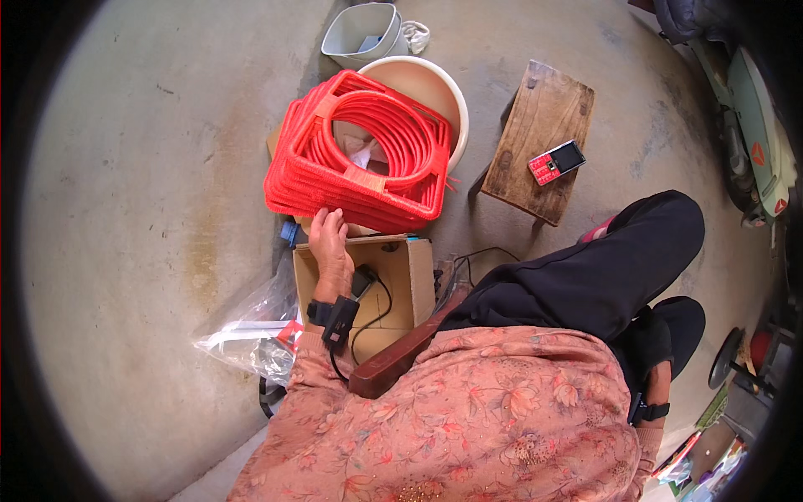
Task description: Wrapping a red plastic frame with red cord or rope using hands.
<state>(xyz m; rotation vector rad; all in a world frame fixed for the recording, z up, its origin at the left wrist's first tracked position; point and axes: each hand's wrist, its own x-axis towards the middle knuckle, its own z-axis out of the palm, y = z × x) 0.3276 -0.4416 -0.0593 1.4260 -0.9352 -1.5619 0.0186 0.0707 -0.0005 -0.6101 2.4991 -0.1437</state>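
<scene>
My left hand (330, 241) reaches over an open cardboard box (424, 276). Its fingers point away from me, a little apart, with the tips against the near edge of a stack of red square frames with round rings inside (288, 171). No grip around a frame shows. On that wrist sits a black strapped device (339, 322) with a cable. My right hand (651, 339) rests low by my dark trouser leg. It looks covered by something dark, perhaps a glove, and its fingers cannot be made out.
A cream basin (456, 105) lies behind the stack, with a grey bin (335, 38) beyond. To the right stands a wooden stool (527, 109) bearing a red keypad phone (552, 163). Clear plastic wrapping (268, 347) lies left of the box. A scooter (757, 125) is at far right.
</scene>
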